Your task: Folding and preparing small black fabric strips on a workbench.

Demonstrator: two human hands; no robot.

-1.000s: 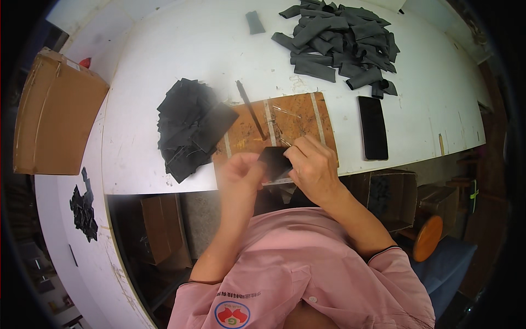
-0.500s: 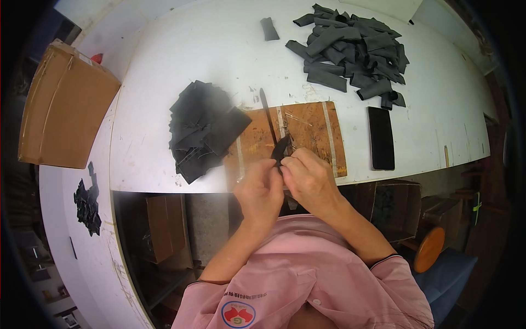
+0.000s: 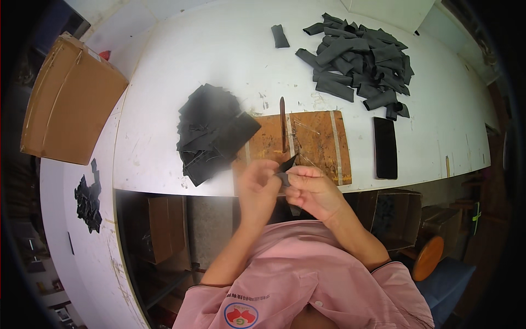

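A small piece of black and grey fabric is pinched between my two hands, just over the near edge of a wooden board. My left hand grips its left side, with the fingertips partly hidden. On the other side, my right hand pinches the cloth between thumb and fingers. A dark pointed end of cloth juts up past my fingers. Beyond it a thin brown rod extends over the board; whether it touches the cloth I cannot tell. Left of the board lies a heap of flat black fabric pieces.
A pile of dark grey fabric tubes lies at the far right, with a single tube apart from it. A black phone rests right of the board. A cardboard box and black scraps are at the left.
The fabric has turned in my fingers and now shows a grey face. My right hand's fingers have shifted their hold. The rod, slanted before, now points straight away from me. The whole view has shifted slightly.
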